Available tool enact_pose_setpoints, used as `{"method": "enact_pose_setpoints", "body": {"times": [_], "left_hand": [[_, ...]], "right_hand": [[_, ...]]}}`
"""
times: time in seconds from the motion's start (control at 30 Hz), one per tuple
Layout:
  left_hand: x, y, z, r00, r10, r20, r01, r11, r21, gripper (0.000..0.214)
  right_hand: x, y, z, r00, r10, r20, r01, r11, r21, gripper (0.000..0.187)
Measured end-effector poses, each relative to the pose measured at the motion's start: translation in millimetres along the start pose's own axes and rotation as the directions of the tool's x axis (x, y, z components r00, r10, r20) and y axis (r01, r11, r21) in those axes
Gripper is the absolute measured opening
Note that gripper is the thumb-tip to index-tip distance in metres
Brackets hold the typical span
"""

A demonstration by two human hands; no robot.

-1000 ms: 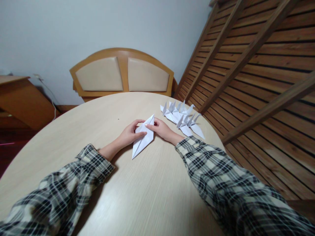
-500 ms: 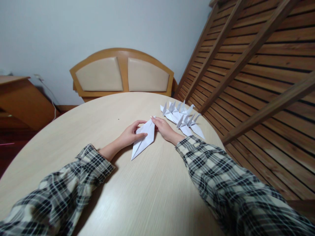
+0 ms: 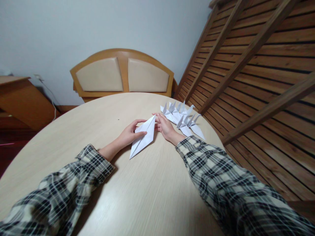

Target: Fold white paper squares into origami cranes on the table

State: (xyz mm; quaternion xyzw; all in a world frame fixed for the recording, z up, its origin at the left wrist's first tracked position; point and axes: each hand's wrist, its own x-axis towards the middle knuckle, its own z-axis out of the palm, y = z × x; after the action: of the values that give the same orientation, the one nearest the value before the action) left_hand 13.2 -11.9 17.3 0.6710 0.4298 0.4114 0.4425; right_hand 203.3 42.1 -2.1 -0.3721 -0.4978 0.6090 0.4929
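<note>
A white sheet of folded paper (image 3: 144, 139) in a long kite shape is held tilted just above the table, its pointed ends toward and away from me. My left hand (image 3: 131, 133) grips its left side, thumb on top and fingers beneath. At the far tip, my right hand (image 3: 166, 127) holds the right edge, some fingertips passing behind the paper and partly hidden. Just beyond my right hand stand several white origami cranes (image 3: 188, 123), grouped near the table's right edge.
The round, pale wooden table (image 3: 118, 196) lies under both forearms. Behind it stands a headboard (image 3: 125, 75) with cream panels against the wall. A slatted wooden partition (image 3: 246, 82) slopes along the right, and a wooden desk (image 3: 22, 101) is at far left.
My right fingers have let go of the small fold at the far tip, and the tip now lies straight out. The paper has shifted slightly left; my left hand keeps its grip.
</note>
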Motion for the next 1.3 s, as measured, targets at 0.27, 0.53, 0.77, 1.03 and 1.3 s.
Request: {"method": "enact_pose_setpoints", "body": {"times": [0.27,0.53,0.77,1.03,1.3], "left_hand": [[7,-12,-0.7,0.972,-0.074,-0.221,0.012,0.962,-0.271,0.066],[8,-7,1.5,0.958,-0.041,-0.285,-0.035,0.966,-0.258,0.059],[9,-14,0.5,0.969,0.011,-0.246,-0.084,0.954,-0.288,0.033],[11,-19,0.2,0.972,0.047,-0.232,-0.122,0.940,-0.318,0.023],[8,-10,3.0,0.982,-0.054,-0.184,-0.003,0.954,-0.299,0.022]], "right_hand": [[-4,-4,5,0.990,0.033,0.140,-0.027,0.998,-0.049,0.041],[-6,6,6,0.934,-0.075,0.350,0.150,0.970,-0.192,0.022],[-5,12,4,0.952,-0.088,0.292,0.136,0.980,-0.148,0.027],[-2,13,3,0.961,-0.059,0.269,0.106,0.981,-0.164,0.028],[-6,7,5,0.951,-0.103,0.293,0.191,0.938,-0.290,0.036]]}}
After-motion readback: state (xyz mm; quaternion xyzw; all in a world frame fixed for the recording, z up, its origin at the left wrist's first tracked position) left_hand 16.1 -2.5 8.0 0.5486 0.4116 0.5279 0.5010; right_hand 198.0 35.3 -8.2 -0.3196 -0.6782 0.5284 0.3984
